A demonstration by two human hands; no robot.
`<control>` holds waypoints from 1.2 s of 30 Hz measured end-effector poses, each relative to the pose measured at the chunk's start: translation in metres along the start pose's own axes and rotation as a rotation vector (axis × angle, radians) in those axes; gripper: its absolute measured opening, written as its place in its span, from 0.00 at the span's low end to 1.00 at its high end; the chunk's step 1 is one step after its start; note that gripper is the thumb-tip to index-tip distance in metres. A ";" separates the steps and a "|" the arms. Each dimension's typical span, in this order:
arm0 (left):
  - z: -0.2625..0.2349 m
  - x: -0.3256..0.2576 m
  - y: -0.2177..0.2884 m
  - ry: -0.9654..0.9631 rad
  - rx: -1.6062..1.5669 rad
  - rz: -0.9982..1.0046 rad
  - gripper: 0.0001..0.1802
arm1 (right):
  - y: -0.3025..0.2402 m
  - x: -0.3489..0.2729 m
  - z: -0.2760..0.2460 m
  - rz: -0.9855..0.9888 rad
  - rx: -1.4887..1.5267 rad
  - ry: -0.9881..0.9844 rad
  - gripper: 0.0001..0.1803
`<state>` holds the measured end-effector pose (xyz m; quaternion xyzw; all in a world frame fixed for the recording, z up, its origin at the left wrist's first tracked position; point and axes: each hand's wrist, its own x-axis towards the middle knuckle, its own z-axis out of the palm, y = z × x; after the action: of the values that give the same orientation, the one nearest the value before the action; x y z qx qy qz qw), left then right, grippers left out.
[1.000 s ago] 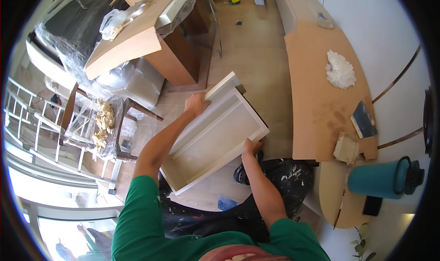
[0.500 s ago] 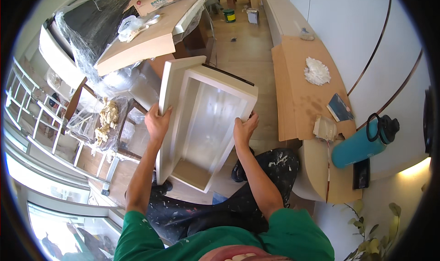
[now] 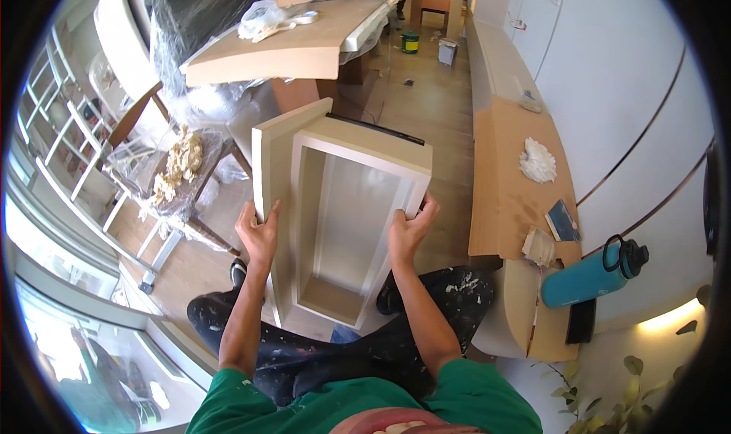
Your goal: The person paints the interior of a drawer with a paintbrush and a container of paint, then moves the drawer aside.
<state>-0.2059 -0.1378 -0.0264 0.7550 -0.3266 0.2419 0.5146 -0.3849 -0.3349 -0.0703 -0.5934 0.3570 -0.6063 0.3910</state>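
Observation:
A pale, cream-white drawer (image 3: 308,297) is held up in front of my knees, tilted, with its open inside toward me. Its wide front panel is on the left, and a dark slide rail (image 3: 377,128) runs along its far side. My left hand (image 3: 259,232) grips the outer edge of the front panel, thumb on the near face. On the opposite side, my right hand (image 3: 413,224) is closed around the drawer's right wall, thumb toward me. The fingers behind the drawer are partly hidden.
Right of me, a cardboard-covered ledge (image 3: 495,175) carries a white rag (image 3: 537,160), sandpaper (image 3: 563,221) and a teal bottle (image 3: 582,280). A plastic-covered chair (image 3: 145,160) with crumpled masking stands left. Ahead is a cardboard-topped table (image 3: 304,42); beyond it, a green bucket (image 3: 410,43).
The drawer has turned slightly more upright, with its inside facing me more squarely. Both hands keep their hold. My view has shifted, and my left knee now shows at the left.

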 end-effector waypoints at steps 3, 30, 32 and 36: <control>-0.015 -0.015 -0.001 0.079 -0.048 -0.005 0.11 | -0.009 -0.009 0.003 -0.007 0.034 -0.037 0.29; -0.118 -0.182 -0.005 0.389 -0.401 -0.392 0.37 | -0.084 -0.026 0.165 -0.307 0.345 -1.060 0.28; -0.133 -0.176 -0.013 0.327 -0.379 -0.340 0.53 | -0.087 -0.025 0.166 -0.284 0.331 -1.083 0.28; -0.167 -0.097 0.009 0.395 -0.557 -0.167 0.62 | -0.085 -0.016 0.163 -0.249 0.351 -1.143 0.28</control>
<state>-0.2824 0.0397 -0.0303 0.5485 -0.2115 0.2422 0.7719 -0.2270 -0.2780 0.0056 -0.7889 -0.0863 -0.2828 0.5387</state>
